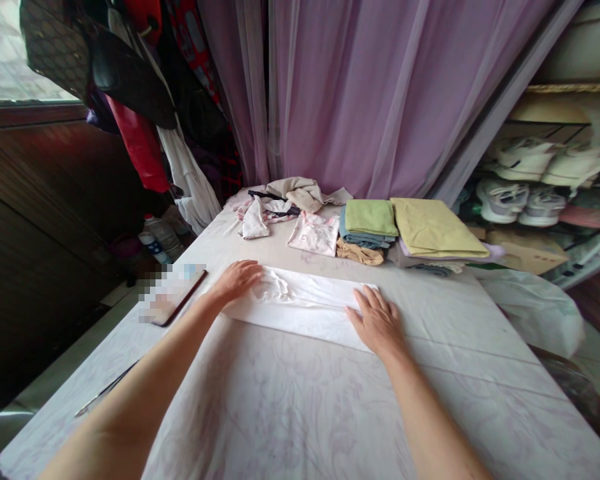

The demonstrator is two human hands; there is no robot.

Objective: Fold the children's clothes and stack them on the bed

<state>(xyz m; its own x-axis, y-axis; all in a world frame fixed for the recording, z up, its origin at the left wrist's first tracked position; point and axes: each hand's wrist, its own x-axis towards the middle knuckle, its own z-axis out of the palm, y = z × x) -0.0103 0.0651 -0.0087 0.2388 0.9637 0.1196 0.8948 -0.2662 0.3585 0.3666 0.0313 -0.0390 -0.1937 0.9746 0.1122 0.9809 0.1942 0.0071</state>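
- Taking clock positions from the middle of the white cloth, 12 pointing away from the wearer.
- White cloth is lying mid-worktop, folded into a long strip running roughly from 9 to 3; wrinkles are bunching near its 10 o'clock end.
- Left hand is resting palm down at 10, on the strip's end, fingers outstretched and gripping nothing visible.
- Right hand is pressing flat at about 3, fingers spread, loose of any grasp, touching the opposite end.
- At 9, a phone is lying just beyond the left forearm, its screen blurred out.
- At 8, a slim pen-like object is lying near the worktop's edge, partly hidden by that forearm.
- Toward 11–12, a loose heap of clothes is sitting; at 12, a pink patterned garment is lying folded nearer.
- At 1, a green folded cloth is topping blue-grey and tan ones; at 2, a yellow folded cloth is covering another stack just beside it.
- Behind all, at 12, a purple curtain is hanging.
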